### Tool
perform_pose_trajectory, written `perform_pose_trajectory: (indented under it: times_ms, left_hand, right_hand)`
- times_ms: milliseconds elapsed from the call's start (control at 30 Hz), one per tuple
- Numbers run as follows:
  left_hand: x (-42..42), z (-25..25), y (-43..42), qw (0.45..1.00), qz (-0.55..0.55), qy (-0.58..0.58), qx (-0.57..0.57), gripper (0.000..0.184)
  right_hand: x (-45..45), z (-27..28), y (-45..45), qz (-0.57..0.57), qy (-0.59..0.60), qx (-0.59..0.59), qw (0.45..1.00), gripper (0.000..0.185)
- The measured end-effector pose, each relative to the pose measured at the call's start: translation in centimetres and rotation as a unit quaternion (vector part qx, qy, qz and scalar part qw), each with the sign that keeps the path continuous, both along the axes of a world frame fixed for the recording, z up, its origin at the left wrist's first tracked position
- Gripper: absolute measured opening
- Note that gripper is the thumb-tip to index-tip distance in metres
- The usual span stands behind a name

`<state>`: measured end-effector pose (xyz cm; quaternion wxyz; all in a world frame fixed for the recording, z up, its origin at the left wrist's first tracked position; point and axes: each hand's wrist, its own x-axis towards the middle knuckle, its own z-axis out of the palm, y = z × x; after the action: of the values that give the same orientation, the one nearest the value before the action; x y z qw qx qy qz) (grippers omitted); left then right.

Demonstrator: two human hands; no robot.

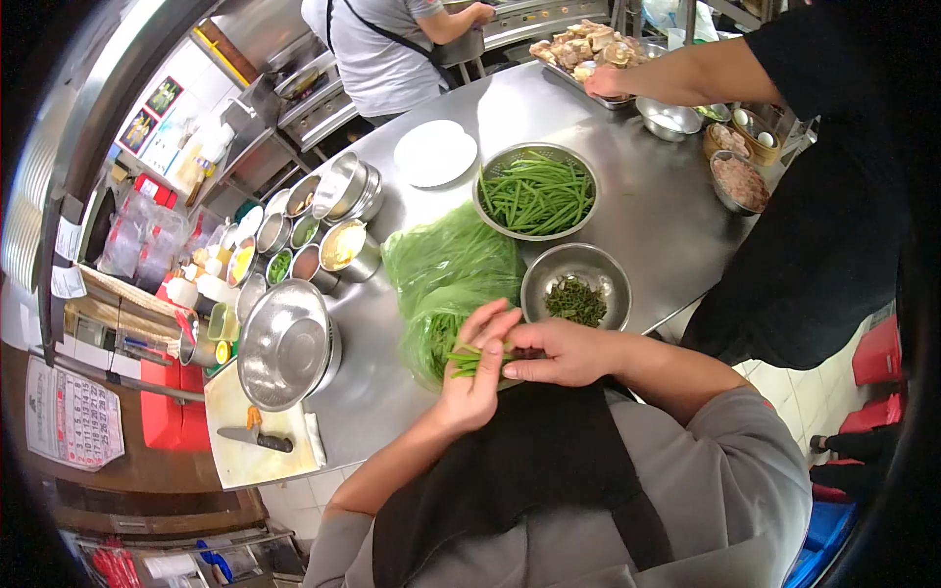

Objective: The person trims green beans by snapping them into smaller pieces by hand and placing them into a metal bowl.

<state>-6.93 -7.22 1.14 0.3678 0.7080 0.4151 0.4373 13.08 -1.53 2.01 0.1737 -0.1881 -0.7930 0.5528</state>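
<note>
My left hand (474, 384) holds a small bunch of green beans (467, 362) in front of my apron. The fingers of my right hand (561, 353) are pinched at the right end of that bunch. Just beyond my hands lies a light green plastic bag (446, 253), with more beans showing at its near end. To its right stands a metal bowl (610, 276) with a small heap of short dark green trimmings (575, 302) inside. Behind that, a perforated metal colander (536, 236) is filled with long green beans (537, 193).
White plates (435, 154) lie at the back of the steel table (647, 220). On the left are a large metal bowl (284, 343), several food containers and a cutting board (230, 465) with a knife (257, 438). A co-worker's arm (701, 80) reaches toward meat pieces (583, 49). Another person stands behind.
</note>
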Motion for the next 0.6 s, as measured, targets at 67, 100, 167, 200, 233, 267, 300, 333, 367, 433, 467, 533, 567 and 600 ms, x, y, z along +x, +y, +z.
perform_pose_trajectory:
  times_ms: [67, 100, 167, 200, 233, 267, 300, 333, 367, 433, 467, 533, 567, 600]
  left_hand:
    - [-0.4, -0.2, 0.0, 0.999, -0.031, 0.013, 0.0, 0.044]
    - [-0.6, -0.1, -0.1, 0.999, -0.038, -0.001, -0.013, 0.044]
    - [-0.9, 0.3, -0.5, 0.997, -0.055, -0.03, -0.038, 0.043]
    - [-1.0, 0.5, -0.6, 0.993, -0.076, -0.061, -0.071, 0.043]
    - [-1.1, 0.6, -0.7, 0.986, -0.097, -0.092, -0.103, 0.043]
    - [-1.1, 0.6, -0.9, 0.976, -0.118, -0.123, -0.135, 0.043]
    - [-1.2, 0.4, -0.9, 0.978, -0.117, -0.117, -0.125, 0.043]
    - [-1.3, 0.0, -0.9, 0.98, -0.116, -0.112, -0.114, 0.043]
    - [-1.4, -0.2, -0.8, 0.982, -0.115, -0.106, -0.103, 0.042]
    - [-1.4, 0.2, -0.6, 0.995, -0.072, -0.05, -0.035, 0.041]
    - [-1.3, 0.3, -0.6, 0.998, -0.052, -0.023, -0.002, 0.041]
    - [-1.4, -0.6, -0.4, 0.998, -0.051, -0.031, 0.0, 0.04]
    - [-1.4, -1.0, -0.4, 0.998, -0.052, -0.035, -0.002, 0.04]
    - [-1.3, -1.0, -0.4, 0.998, -0.047, -0.043, -0.001, 0.039]
  right_hand:
    - [-1.1, -1.1, -0.8, 0.013, 0.054, -0.159, 0.986, 0.026]
    - [-1.5, -1.5, -1.1, 0.019, 0.079, -0.238, 0.968, 0.025]
    - [-1.8, -1.7, -1.0, 0.039, 0.075, -0.221, 0.972, 0.024]
    - [-1.9, -1.8, -0.7, 0.054, 0.076, -0.217, 0.972, 0.023]
    - [-2.0, -1.7, -0.5, 0.067, 0.077, -0.213, 0.972, 0.022]
    - [-2.1, -1.5, -0.3, 0.08, 0.084, -0.221, 0.968, 0.022]
    - [-2.3, -0.9, -0.1, 0.093, 0.092, -0.229, 0.965, 0.023]
    - [-2.4, -0.6, 0.0, 0.106, 0.1, -0.236, 0.961, 0.023]
    - [-2.4, -0.6, 0.0, 0.101, 0.074, -0.224, 0.966, 0.023]
    - [-2.5, -0.8, -0.2, 0.088, 0.023, -0.203, 0.975, 0.023]
    - [-2.5, -0.7, -0.2, 0.09, 0.005, -0.18, 0.979, 0.023]
    - [-2.4, -0.6, -0.3, 0.092, -0.031, -0.136, 0.986, 0.023]
    - [-2.4, -0.6, -0.5, 0.08, -0.013, -0.09, 0.993, 0.022]
    - [-2.5, -0.6, -0.7, 0.067, 0.004, -0.045, 0.997, 0.022]
